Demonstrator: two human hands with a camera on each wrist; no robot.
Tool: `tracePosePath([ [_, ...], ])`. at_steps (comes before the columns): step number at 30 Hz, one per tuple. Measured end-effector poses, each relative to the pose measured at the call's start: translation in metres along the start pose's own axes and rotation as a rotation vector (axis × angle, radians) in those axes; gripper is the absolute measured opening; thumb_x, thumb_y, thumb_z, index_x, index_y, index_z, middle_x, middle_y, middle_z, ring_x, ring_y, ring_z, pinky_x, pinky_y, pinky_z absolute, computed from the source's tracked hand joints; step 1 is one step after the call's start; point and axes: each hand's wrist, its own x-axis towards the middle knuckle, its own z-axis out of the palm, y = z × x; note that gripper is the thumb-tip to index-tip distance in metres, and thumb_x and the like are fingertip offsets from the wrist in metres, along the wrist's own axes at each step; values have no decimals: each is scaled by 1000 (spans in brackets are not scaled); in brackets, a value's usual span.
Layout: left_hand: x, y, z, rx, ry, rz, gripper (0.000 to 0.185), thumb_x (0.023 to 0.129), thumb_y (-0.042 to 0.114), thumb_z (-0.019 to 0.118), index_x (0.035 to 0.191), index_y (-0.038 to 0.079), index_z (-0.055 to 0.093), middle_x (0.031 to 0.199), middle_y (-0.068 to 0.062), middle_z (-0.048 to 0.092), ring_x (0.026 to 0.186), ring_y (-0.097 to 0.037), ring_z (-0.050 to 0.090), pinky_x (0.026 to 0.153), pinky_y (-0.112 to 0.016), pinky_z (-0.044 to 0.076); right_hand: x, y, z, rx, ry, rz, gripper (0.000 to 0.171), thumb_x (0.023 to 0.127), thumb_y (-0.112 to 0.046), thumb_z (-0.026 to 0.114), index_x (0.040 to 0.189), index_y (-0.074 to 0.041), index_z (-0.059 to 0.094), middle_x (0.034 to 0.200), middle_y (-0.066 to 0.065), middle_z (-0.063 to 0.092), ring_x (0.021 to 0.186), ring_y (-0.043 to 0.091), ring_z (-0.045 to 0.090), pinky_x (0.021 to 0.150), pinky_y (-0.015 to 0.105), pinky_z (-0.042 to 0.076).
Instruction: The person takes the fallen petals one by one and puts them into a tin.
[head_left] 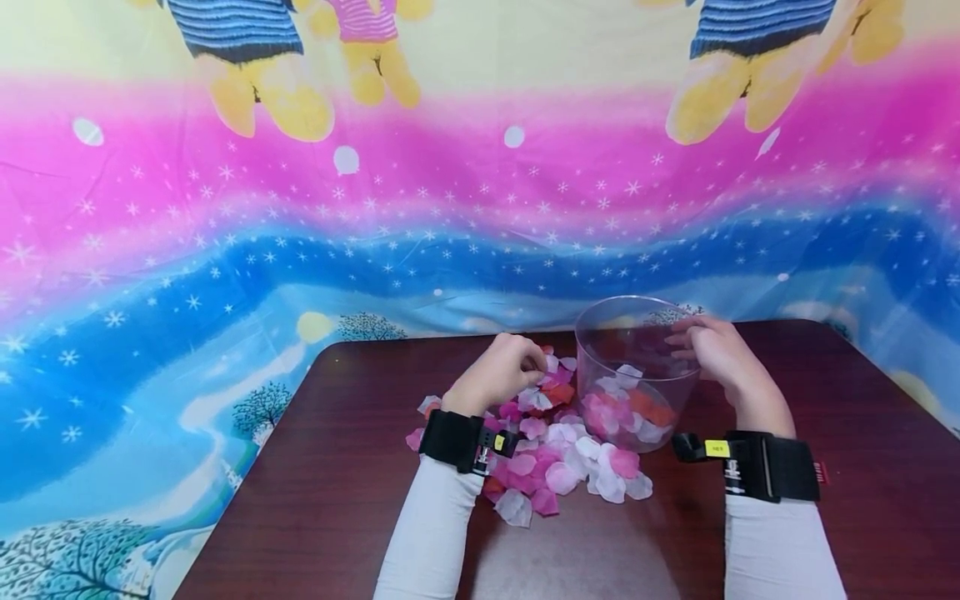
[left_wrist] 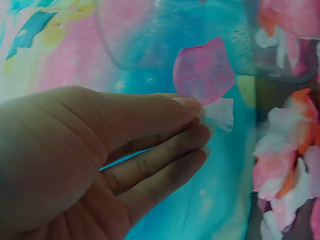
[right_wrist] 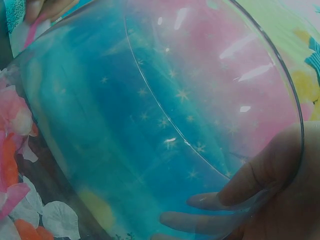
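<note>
Left hand: the left hand (head_left: 501, 372) hovers over the petal pile just left of the container, with a pink petal (left_wrist: 202, 71) and a white petal (left_wrist: 220, 113) pinched between its thumb and fingertips (left_wrist: 194, 106), as the left wrist view shows.
Right hand: the right hand (head_left: 717, 351) grips the right wall of the clear plastic container (head_left: 637, 333); the right wrist view shows its fingers (right_wrist: 250, 185) curled against the wall, seen through the plastic.
Container: upright, standing toward the far edge of the dark wooden table (head_left: 337, 500), right of its middle, mouth open to the top. A shallow layer of pink, white and orange petals (head_left: 630, 408) lies on its bottom.
Loose petals: a heap of fabric petals (head_left: 547, 454) in pink, white and orange spreads on the table from under the left hand to the foot of the container, touching its base.
Step in hand, as I judge it: carrying pinched petals up from the heap and over the rim.
How to do it well: keep the pinch light but closed until the fingertips are clear over the mouth, since thin petals drift; hold the container steady with the right hand so the rim is not knocked; release low inside the opening.
Backdrop: a bright cloth (head_left: 225, 250) with pink and blue bands hangs behind the table.
</note>
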Motion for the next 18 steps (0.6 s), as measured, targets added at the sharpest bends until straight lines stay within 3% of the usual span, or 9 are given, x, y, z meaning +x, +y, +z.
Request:
tracePosePath([
  [12,-9,3,-21,-39,92,47,11,97,4,70,104,4,78,101,-6,74,90,-15,70,83,-24,56,1,1,0,7,-2,0,55,103,-11,20,152,11,30,150,36,41,135,53,45,99,60,48],
  [18,-14,7,-29,-91,229,89,12,97,3,69,104,5,78,101,-4,72,90,-14,69,82,-23,56,0,0,-1,7,-8,3,55,104,-13,19,153,10,30,150,36,40,135,53,44,101,62,46],
])
